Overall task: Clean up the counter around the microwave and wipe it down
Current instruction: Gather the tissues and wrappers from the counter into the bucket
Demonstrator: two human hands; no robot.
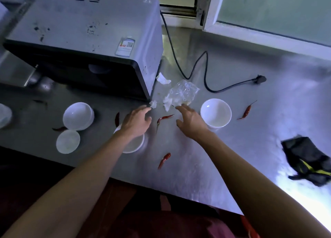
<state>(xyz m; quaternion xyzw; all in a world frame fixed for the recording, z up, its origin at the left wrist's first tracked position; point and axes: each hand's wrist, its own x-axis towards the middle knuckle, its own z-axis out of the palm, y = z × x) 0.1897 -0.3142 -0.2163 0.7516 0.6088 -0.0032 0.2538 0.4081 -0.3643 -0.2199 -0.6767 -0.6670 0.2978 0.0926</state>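
Your left hand [137, 122] and right hand [190, 122] reach with fingers spread, gripping nothing, toward the crumpled plastic wrap [182, 94] and tissue scraps [162, 79] at twelve o'clock, beside the microwave [80, 31], likely because litter must leave the desk [232, 157] before wiping.

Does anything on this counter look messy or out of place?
Yes. Red chilies lie scattered over the steel counter, and crumpled clear plastic with torn tissue scraps sits beside the microwave, whose top is stained. Its power cord lies unplugged on the counter.
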